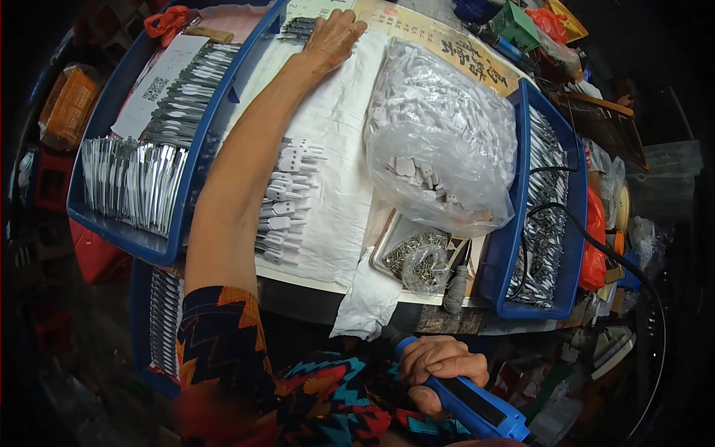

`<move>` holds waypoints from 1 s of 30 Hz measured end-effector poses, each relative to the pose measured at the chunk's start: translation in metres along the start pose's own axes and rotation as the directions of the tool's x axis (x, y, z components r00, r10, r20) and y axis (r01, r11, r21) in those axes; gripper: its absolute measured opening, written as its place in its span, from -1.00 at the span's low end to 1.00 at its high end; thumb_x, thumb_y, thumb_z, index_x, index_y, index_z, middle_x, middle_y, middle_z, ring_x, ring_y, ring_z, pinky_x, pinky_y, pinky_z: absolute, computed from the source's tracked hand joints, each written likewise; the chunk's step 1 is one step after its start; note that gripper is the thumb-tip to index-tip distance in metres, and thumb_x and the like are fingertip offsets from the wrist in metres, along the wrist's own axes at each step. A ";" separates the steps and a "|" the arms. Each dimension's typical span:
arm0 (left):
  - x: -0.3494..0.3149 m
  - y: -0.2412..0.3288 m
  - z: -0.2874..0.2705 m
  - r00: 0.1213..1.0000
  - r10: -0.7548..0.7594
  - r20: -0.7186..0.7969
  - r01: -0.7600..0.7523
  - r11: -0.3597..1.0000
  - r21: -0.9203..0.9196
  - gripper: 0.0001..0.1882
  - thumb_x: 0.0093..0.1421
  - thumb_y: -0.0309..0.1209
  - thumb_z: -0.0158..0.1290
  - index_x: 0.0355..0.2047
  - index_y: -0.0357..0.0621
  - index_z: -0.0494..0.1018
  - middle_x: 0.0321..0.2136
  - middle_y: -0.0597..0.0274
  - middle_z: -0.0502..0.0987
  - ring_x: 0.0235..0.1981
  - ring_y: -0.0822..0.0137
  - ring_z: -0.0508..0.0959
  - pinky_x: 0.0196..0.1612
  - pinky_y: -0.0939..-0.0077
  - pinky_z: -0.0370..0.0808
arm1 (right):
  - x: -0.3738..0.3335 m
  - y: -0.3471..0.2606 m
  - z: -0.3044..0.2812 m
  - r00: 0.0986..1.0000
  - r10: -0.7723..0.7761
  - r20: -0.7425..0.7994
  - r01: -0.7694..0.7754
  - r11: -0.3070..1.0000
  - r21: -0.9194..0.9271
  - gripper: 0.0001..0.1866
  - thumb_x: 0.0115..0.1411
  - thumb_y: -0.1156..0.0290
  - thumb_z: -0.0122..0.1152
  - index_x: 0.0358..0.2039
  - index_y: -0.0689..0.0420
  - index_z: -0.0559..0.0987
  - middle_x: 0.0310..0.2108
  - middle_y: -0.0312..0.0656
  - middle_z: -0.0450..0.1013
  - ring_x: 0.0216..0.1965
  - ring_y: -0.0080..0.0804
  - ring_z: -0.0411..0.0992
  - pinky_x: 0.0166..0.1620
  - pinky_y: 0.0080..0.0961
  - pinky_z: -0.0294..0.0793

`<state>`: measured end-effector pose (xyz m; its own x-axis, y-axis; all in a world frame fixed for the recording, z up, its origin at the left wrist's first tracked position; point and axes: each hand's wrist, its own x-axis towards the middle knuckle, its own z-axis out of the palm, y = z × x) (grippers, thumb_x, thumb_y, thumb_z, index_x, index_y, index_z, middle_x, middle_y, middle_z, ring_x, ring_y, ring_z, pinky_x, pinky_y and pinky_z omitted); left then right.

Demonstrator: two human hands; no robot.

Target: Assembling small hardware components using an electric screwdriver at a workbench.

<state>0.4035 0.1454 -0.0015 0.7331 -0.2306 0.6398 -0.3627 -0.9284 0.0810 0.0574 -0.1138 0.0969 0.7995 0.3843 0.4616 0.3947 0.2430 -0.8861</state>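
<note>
My left hand (333, 43) reaches to the far side of the white cloth (339, 127). Its fingers bend downward, slightly apart, beside a small row of dark grey slim pieces (296, 30); its fingertips are partly hidden. Under my left forearm, a column of white plastic pieces with small holes (283, 201) lies on the cloth, partly covered by the arm. Near my body, my right hand (447, 365) is wrapped round a blue power screwdriver (477, 406) with a black panel. The tool's tip is lost in the dark.
A clear bag of white plastic parts (443, 127) bulges beside the cloth, above a box of small screws (410, 249). Blue trays of slim metal pieces stand left (175, 223) and right (495, 279). A black cable (588, 235) curves on the right.
</note>
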 end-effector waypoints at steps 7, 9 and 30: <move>-0.007 -0.009 -0.039 0.953 -0.025 -0.302 0.029 1.000 0.011 -0.79 0.01 -0.59 -0.12 -0.30 -0.10 0.32 -0.49 0.20 0.44 -0.37 0.22 0.43 -0.29 0.35 0.28 | -0.010 0.001 0.013 0.985 -0.030 -0.171 0.043 0.996 0.073 -0.60 -0.19 0.74 0.21 -0.29 0.30 0.32 -0.55 -0.08 0.33 -0.61 -0.39 0.37 -0.55 -0.44 0.43; -0.012 -0.010 -0.048 0.841 -0.050 -0.539 0.042 0.999 -0.027 -0.92 0.20 -0.46 -0.18 -0.33 -0.19 0.23 -0.56 0.15 0.27 -0.52 0.35 0.38 -0.48 0.50 0.31 | -0.015 -0.003 0.015 0.985 0.007 -0.172 0.006 0.997 0.078 -0.61 -0.18 0.77 0.16 -0.30 0.28 0.30 -0.54 -0.09 0.32 -0.59 -0.38 0.35 -0.50 -0.43 0.42; -0.266 0.247 -0.219 0.630 -0.234 0.740 0.689 -0.272 -0.672 -0.69 0.19 -0.52 -0.20 -0.05 -0.17 0.08 -0.53 0.31 0.30 -0.64 0.63 0.19 -0.63 0.80 0.14 | -0.010 0.018 0.016 0.947 -0.097 -0.307 0.048 0.985 -0.164 -0.81 0.02 0.63 -0.06 -0.31 0.28 0.25 -0.67 -0.14 0.26 -0.65 -0.41 0.26 -0.43 -0.43 0.32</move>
<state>-0.0073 0.0408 0.0156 0.9728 -0.1442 -0.1815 0.2169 0.2895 0.9323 0.0495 -0.0988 0.0767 0.8576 0.0673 0.5099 0.5014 0.1113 -0.8580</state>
